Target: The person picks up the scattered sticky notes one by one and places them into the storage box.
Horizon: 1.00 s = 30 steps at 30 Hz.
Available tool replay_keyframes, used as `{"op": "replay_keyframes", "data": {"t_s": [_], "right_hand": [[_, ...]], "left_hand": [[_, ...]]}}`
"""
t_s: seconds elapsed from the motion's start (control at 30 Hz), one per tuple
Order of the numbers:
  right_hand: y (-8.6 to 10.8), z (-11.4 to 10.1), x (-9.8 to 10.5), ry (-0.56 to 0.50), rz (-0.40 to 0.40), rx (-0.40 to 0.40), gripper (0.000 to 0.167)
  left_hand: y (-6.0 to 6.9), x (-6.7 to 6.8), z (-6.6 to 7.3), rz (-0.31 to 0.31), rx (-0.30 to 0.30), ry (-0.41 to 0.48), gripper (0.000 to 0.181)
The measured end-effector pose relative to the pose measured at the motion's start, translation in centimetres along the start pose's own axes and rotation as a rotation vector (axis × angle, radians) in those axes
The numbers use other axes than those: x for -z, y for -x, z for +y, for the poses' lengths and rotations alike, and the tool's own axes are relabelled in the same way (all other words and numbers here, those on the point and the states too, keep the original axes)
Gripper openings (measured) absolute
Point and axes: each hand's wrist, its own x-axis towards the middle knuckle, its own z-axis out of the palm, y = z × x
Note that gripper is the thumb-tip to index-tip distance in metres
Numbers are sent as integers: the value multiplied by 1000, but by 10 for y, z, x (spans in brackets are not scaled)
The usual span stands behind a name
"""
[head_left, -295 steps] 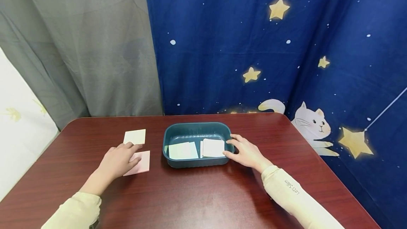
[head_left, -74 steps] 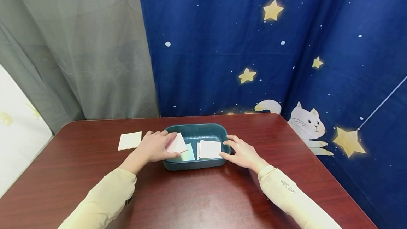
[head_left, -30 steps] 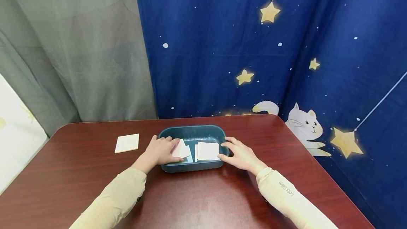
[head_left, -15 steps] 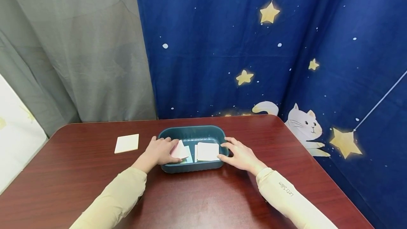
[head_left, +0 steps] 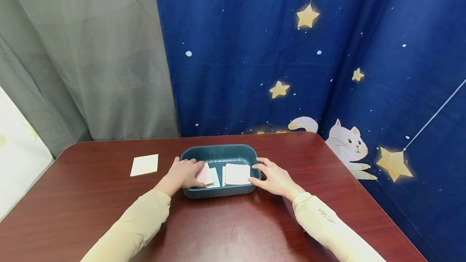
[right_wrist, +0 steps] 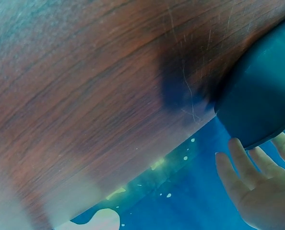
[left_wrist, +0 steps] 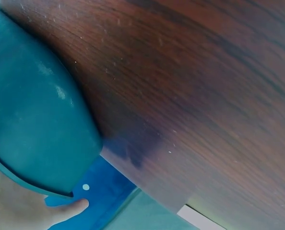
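In the head view a dark teal plastic bin (head_left: 218, 192) stands mid-table. My left hand (head_left: 182, 174) reaches over the bin's left end. Between its thumb and fingers it holds a pale pink sticky note pad (head_left: 206, 175), partly hidden by the hand, low over a light blue-green pad (head_left: 215, 178). White note pads (head_left: 238, 174) lie stacked in the bin's right half. My right hand (head_left: 274, 177) grips the bin's right end, its thumb and fingertips at the rim. Both wrist views show fingers at the bin's rim, but the pads are out of sight there.
A pale yellow sticky note pad (head_left: 144, 165) lies on the reddish-brown table (head_left: 233, 229), left of the bin. Behind the table's far edge hang a grey curtain (head_left: 120, 68) and a blue starry curtain (head_left: 233, 68).
The pink pad went from the table into the bin with my left hand. Over the last half second it has turned slightly and sunk lower. My right hand stays at the bin's right end.
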Motion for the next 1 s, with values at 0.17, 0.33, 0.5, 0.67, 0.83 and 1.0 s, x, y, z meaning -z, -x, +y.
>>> {"op": "replay_keyframes", "data": {"t_s": [0.17,0.33,0.5,0.67,0.83,1.0], "right_hand": [[1,0,-1,-9,2,-6,55],[1,0,-1,-11,7,-8,54],[0,1,-2,-11,7,-5,54],[0,2,-4,-12,12,-4,54],[-1,2,-4,-2,15,-11,54],[0,1,-3,-8,12,-15,53]], "left_hand": [[-3,-3,0,-32,2,-13,77],[-5,-5,0,-38,-7,-27,75],[-5,-6,0,-39,-5,-23,75],[-5,-6,0,-53,3,-5,74],[-6,-7,-1,-62,5,18,72],[-7,-8,-2,-77,7,34,73]]}}
